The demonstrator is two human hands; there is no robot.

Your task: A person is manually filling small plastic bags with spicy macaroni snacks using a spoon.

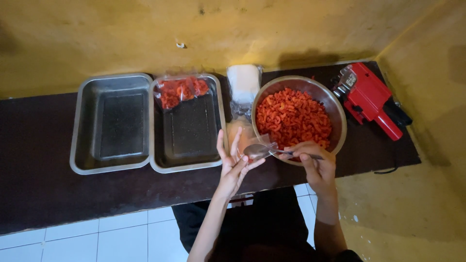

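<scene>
Head view looks straight down on my two hands at the near edge of the dark table (pixel 48 194). My left hand (pixel 234 165) has its fingers spread and upright, pinching the mouth of a small clear bag (pixel 241 130) that already shows a little orange at its bottom. My right hand (pixel 312 157) is closed around the handle of a spoon (pixel 259 150), whose bowl sits right at the bag's opening and looks nearly empty. Just beyond the right hand stands a metal bowl (pixel 340 116) heaped with red-orange snack pieces (pixel 293 119), touching the bag's side.

Further left lie two steel trays: the nearer tray (pixel 158 160) holds filled packets (pixel 180 90) at its far end, the far-left tray (pixel 77 155) shows nothing inside. A stack of empty bags (pixel 243 82) rests by the wall, and a red sealer tool (pixel 371 99) sits at the far right corner.

My worry: the bag mouth is narrow and limp, so a tilted spoon could scatter pieces over the table edge.
</scene>
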